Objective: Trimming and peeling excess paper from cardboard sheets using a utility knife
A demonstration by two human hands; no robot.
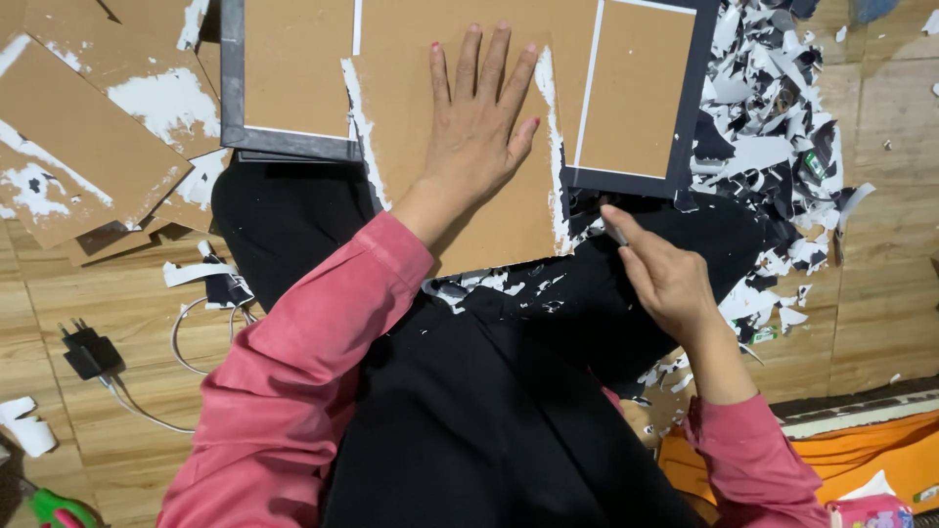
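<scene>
so the brown backing board [460,210] is lying across the person's lap, its top edge tucked in among the dark-edged frames up at 12 o'clock, and it has ragged white paper left along both long edges. The left hand [479,122] is flat on the middle of it, fingers [468,64] spread apart and pressing down, not gripping anything. The right hand [670,279] sits at the board's lower right corner, around 4 o'clock from the left hand, fingers pinched together on a small thin tool [613,230], looks like a scraper or blade but honestly it's too small to tell which. My take on doing this bit well: keep that flat palm close to the edge being worked so the board doesn't pivot on the lap, hold the tool low and nearly flat to the card so it lifts the paper strip [556,156] instead of digging into the brown surface, and work in short strokes away from the holding hand. The board is only resting on black fabric, so it'll flex if you push hard. Pile of torn paper scraps [773,127] is off at 2 o'clock on the wooden floor [127,313], and already-stripped boards [78,137] are stacked at 10 o'clock, with a black plug and white cable [93,354] at 8 o'clock
</scene>
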